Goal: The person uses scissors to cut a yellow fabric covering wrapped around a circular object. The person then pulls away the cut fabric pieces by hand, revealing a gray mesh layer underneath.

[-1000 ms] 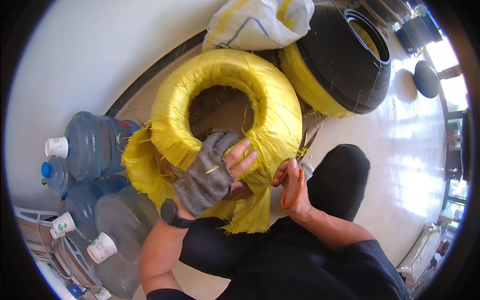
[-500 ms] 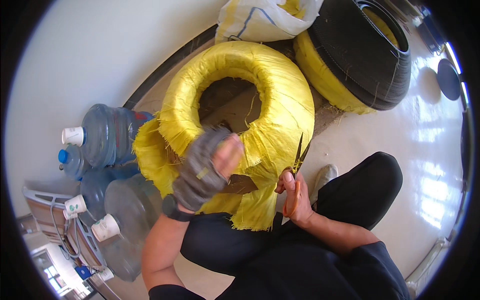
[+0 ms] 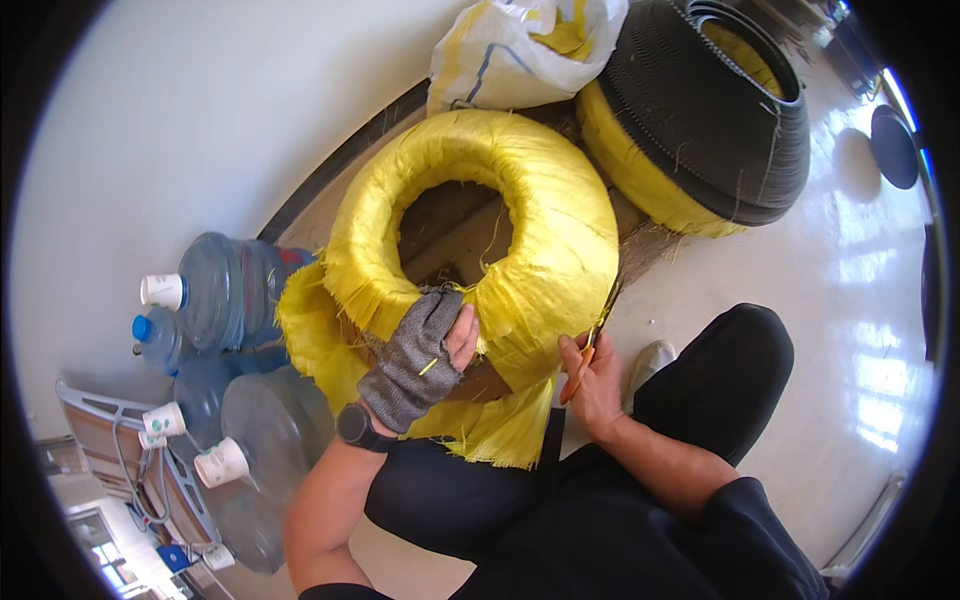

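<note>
A thick ring wrapped in yellow woven plastic [image 3: 560, 230] lies in front of me, its wrapping frayed and parted at the near side. My left hand [image 3: 425, 350], in a grey fingerless glove, is closed at the ring's near inner edge. Its fingers curl downward; what they grip, if anything, is hidden. My right hand [image 3: 597, 385] holds scissors with orange handles [image 3: 577, 374]. Their dark blades point away from me beside the ring's right edge and look nearly together. A loose, fringed yellow flap [image 3: 500, 430] hangs over my left leg.
Large blue water bottles [image 3: 215, 290] and a greyish one [image 3: 270, 420] lie at the left by the white wall. Behind the ring stands a white woven sack [image 3: 490, 60]. A black ribbed roll with yellow wrapping [image 3: 700, 130] sits at the far right.
My left hand, blurred before, is now still at the ring's near inner edge. The scissors' blades, spread apart before, have come nearly together beside the ring. The view has shifted slightly.
</note>
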### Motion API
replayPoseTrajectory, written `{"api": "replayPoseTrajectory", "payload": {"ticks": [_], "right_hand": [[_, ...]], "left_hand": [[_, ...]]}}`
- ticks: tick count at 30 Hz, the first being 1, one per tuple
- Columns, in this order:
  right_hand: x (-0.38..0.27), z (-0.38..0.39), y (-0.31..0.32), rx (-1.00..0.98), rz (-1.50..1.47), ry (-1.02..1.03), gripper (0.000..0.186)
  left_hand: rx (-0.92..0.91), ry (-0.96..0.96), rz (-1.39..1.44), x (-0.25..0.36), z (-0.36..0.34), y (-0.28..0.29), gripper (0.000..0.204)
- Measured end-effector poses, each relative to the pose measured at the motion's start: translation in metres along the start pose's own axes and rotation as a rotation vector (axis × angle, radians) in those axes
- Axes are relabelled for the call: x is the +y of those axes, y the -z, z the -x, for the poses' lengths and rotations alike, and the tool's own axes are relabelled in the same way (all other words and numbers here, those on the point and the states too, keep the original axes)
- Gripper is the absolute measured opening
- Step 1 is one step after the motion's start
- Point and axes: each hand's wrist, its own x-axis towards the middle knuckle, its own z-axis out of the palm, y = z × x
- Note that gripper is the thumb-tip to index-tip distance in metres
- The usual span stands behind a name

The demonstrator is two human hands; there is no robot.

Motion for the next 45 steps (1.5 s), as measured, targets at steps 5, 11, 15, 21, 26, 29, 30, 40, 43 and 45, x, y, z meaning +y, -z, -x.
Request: {"api": "replayPoseTrajectory", "payload": {"ticks": [5,11,15,21,26,29,30,40,43,45], "right_hand": [[-0.012,-0.005,0.012,-0.077,0.027,-0.143,0.048],[-0.010,-0.023,0.025,-0.142,0.176,-0.193,0.056],[-0.018,-0.040,0.032,-0.178,0.203,-0.209,0.059],[-0.078,-0.067,0.064,-0.214,0.356,-0.255,0.069],[-0.173,-0.104,0.126,-0.261,0.745,0.141,0.057],[-0.227,-0.132,0.138,-0.173,0.886,0.313,0.055],[-0.232,-0.145,0.141,-0.161,0.891,0.435,0.054],[-0.245,-0.201,0.095,-0.703,0.917,0.526,0.040],[-0.255,-0.222,0.083,-0.832,0.961,0.529,0.040],[-0.266,-0.235,0.077,-0.901,1.025,0.519,0.041]], "left_hand": [[0.019,0.000,0.175,0.007,-0.026,0.002,0.051],[-0.002,0.202,0.109,0.009,-0.092,-0.001,0.061],[-0.076,0.174,0.082,-0.006,-0.130,-0.029,0.064],[-0.261,0.159,0.133,-0.022,-0.139,-0.040,0.036],[-0.255,0.178,0.056,-0.011,-0.145,-0.059,0.020],[-0.323,0.163,-0.073,-0.004,-0.156,-0.057,0.015],[-0.161,0.125,-0.128,0.000,-0.154,-0.060,0.018],[-0.256,0.271,-0.199,0.042,-0.161,-0.095,0.023],[-0.164,0.817,0.316,0.066,-0.178,-0.106,0.023],[-0.637,0.289,-0.388,0.075,-0.185,-0.103,0.026]]}}
